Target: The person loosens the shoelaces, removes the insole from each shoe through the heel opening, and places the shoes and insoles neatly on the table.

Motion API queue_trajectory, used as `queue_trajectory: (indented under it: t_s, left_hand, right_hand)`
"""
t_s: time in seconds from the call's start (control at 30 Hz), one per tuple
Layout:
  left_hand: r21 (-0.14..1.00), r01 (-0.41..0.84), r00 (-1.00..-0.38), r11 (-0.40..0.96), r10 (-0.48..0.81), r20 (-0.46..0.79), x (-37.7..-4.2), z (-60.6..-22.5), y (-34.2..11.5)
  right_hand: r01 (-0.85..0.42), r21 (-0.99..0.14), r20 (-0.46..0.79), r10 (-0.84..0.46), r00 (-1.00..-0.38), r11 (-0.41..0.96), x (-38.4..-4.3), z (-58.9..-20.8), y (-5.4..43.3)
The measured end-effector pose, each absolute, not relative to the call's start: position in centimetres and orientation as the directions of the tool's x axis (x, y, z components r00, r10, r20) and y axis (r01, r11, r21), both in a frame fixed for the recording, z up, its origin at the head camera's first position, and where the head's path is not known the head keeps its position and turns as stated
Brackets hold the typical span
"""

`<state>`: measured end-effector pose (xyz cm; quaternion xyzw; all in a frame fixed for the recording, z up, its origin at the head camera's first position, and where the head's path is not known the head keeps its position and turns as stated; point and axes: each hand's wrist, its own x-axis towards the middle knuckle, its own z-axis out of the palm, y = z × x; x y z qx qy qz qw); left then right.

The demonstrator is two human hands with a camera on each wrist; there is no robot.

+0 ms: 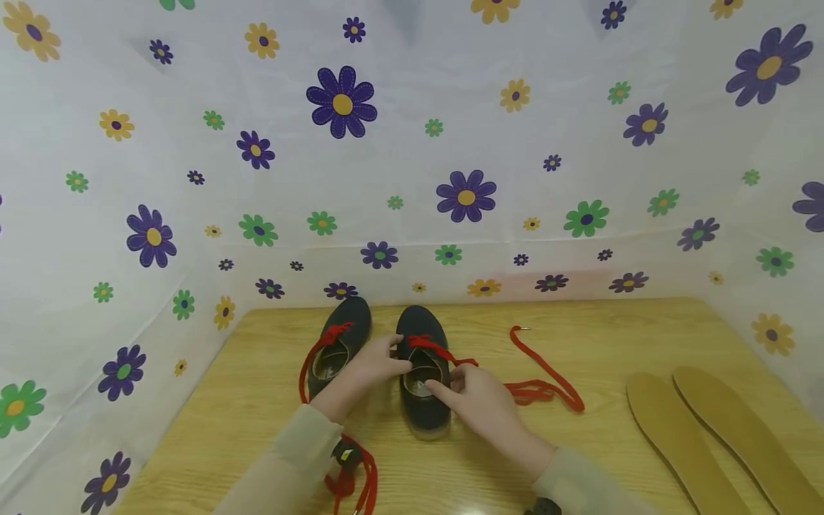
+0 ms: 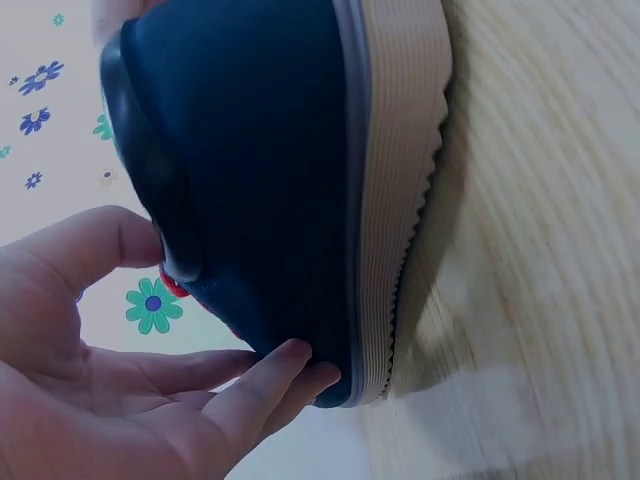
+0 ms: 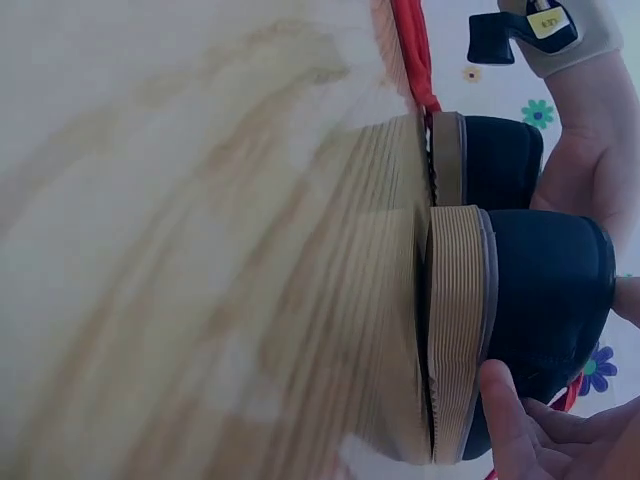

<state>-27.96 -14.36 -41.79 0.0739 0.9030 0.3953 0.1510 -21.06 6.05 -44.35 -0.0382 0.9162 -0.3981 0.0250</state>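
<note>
A dark navy shoe (image 1: 421,322) with a red shoelace (image 1: 438,347) stands on the table between both hands, toe pointing away. My left hand (image 1: 368,368) holds its left side, the thumb at the edge of the opening and the fingers against the upper near the toe (image 2: 240,130). On the right side, my right hand (image 1: 486,404) grips the shoe with the thumb at the opening and the fingers outside, low by the ribbed pale sole (image 3: 457,320). The matching shoe (image 1: 352,315), also with a red lace, is to the left, partly behind my left forearm.
Loose red lace (image 1: 547,368) lies right of the shoes, with a metal tip at its far end. Two tan insoles (image 1: 669,436) are side by side at the right. More red lace (image 1: 370,476) lies near my left wrist. A flowered cloth (image 1: 412,157) surrounds the wooden table (image 1: 212,429).
</note>
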Motion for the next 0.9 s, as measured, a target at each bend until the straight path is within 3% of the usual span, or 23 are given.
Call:
queue_trajectory:
  t_s: [0.9]
  left_hand:
    - [0.666,0.095,-0.960,0.739,0.246,-0.136,-30.0,-41.8,-15.1]
  right_hand:
    - [-0.097,-0.680,0.047,-0.090,-0.995,0.727,-23.7,-45.1,3.4]
